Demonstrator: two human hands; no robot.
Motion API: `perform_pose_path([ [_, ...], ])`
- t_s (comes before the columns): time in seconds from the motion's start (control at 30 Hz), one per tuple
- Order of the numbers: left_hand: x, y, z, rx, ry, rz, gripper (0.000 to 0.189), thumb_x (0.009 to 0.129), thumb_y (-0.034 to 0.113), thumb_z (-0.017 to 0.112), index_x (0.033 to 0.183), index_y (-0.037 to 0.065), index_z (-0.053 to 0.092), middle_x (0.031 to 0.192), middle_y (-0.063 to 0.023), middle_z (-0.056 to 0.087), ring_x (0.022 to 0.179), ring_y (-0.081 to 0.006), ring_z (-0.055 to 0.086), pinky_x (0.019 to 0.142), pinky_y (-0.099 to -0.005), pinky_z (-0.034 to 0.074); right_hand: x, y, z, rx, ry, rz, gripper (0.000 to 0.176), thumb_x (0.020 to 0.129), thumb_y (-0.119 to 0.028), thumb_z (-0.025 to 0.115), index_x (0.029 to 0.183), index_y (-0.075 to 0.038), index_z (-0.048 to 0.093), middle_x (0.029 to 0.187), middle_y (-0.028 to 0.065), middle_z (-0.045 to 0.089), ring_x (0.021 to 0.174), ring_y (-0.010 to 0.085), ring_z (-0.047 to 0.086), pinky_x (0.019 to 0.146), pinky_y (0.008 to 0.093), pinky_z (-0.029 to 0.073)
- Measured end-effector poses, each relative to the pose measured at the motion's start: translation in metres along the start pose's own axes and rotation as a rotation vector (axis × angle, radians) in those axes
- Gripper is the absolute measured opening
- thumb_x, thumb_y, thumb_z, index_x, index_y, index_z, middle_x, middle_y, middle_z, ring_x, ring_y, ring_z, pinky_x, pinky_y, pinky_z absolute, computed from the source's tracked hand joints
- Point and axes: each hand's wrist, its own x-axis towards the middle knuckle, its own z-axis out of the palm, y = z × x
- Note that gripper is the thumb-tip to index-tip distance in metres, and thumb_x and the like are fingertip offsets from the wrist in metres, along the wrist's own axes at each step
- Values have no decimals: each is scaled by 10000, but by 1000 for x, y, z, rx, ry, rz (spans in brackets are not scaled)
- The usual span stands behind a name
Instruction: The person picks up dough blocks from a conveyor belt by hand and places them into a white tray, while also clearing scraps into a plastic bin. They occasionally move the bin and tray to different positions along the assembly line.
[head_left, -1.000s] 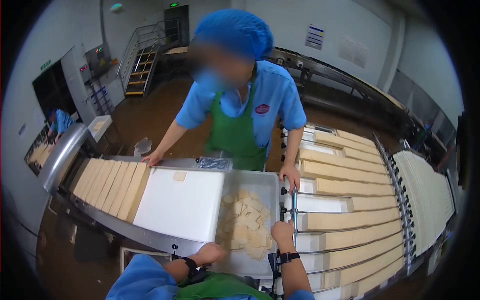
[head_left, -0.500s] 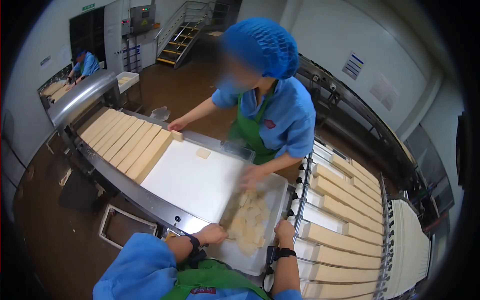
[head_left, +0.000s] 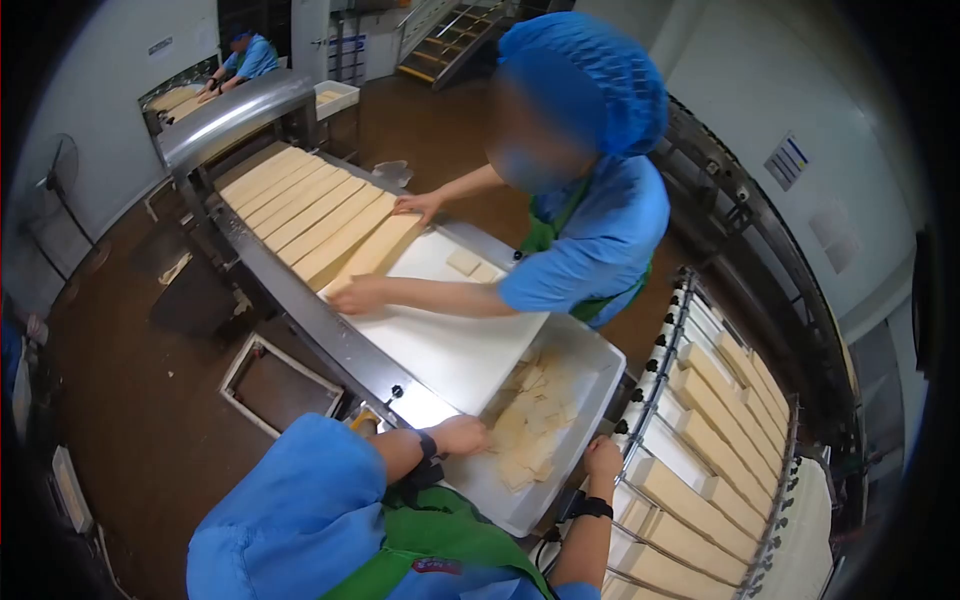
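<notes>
A shallow metal tray point(head_left: 612, 366) lies across the end of a white belt point(head_left: 440, 345) and holds several pale broken pieces point(head_left: 530, 425). My left hand point(head_left: 465, 435) is closed on the tray's near left rim, beside the belt's steel frame. My right hand point(head_left: 603, 458) grips the tray's right rim, by the rollers. Across the belt a co-worker in a blue hairnet and green apron leans over. One of their hands point(head_left: 358, 295) and the other point(head_left: 420, 205) rest on the nearest long pale slab point(head_left: 375, 245).
More long pale slabs point(head_left: 290, 195) lie side by side up the belt toward a steel hood point(head_left: 230, 110). A roller conveyor point(head_left: 700, 440) at the right carries pale bars. Another person point(head_left: 245, 55) works far back left. A square frame point(head_left: 280, 385) sits on the brown floor.
The co-worker took a hand out of the tray and reached both hands to the nearest slab on the belt. My view turned right and down; my hands stayed on the tray's rim.
</notes>
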Motion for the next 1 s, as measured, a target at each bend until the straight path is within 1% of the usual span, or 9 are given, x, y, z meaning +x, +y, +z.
perform_pose_path([
  [0.07,-2,1,-6,21,101,37,100,760,169,552,679,111,545,684,-93,577,709,-299,580,666,-405,464,5,2,6,-8,-7,44,77,721,-188,620,685,-141,570,753,112,652,749,327,636,670,439,504],
  [0.17,-1,11,-26,-26,25,10,98,766,160,537,753,90,605,748,-116,615,775,-318,598,704,-417,478,-1,-8,-5,4,14,27,70,714,-183,617,679,-140,572,750,118,649,748,331,633,670,440,504],
  [0.27,-1,10,-23,-28,114,93,83,781,172,548,742,100,551,686,-97,572,707,-298,581,672,-416,465,-4,-12,-11,14,-10,27,62,709,-177,594,690,-118,589,749,138,643,746,342,629,668,448,504],
  [0.37,1,2,-14,-52,136,163,70,782,179,552,795,112,571,695,-87,580,736,-286,589,691,-403,471,-2,0,-3,15,-41,-2,100,701,-179,583,742,-94,616,765,158,645,752,349,631,674,455,508],
  [0.47,1,10,-26,10,-57,15,79,788,189,543,810,116,564,773,-79,606,811,-269,590,738,-399,462,-2,-8,-6,33,-19,22,120,689,-169,579,759,-81,621,784,163,649,753,353,634,673,452,513],
  [0.57,0,7,-23,31,2,61,126,791,183,570,905,149,611,748,-56,615,789,-262,599,728,-372,480,-3,-4,4,78,-6,18,129,677,-151,573,762,-66,621,792,165,652,750,355,637,666,447,518],
  [0.67,-1,5,-22,-19,91,108,119,786,177,582,891,146,629,764,-55,624,757,-271,594,699,-384,482,-5,-9,-3,87,11,20,148,663,-136,573,777,-56,624,785,173,651,747,350,641,660,443,520],
  [0.77,-1,13,-31,6,44,61,131,780,159,566,891,130,630,783,-77,627,791,-269,594,735,-386,470,-9,-14,-14,103,27,33,162,671,-132,576,803,-56,633,788,169,653,762,335,649,658,435,523],
  [1.0,0,17,-38,43,1,17,117,787,164,578,869,118,647,767,-95,640,749,-286,605,710,-396,476,-15,-23,-30,114,-17,82,134,730,-120,573,818,-79,666,830,137,669,809,281,663,667,390,527],
])
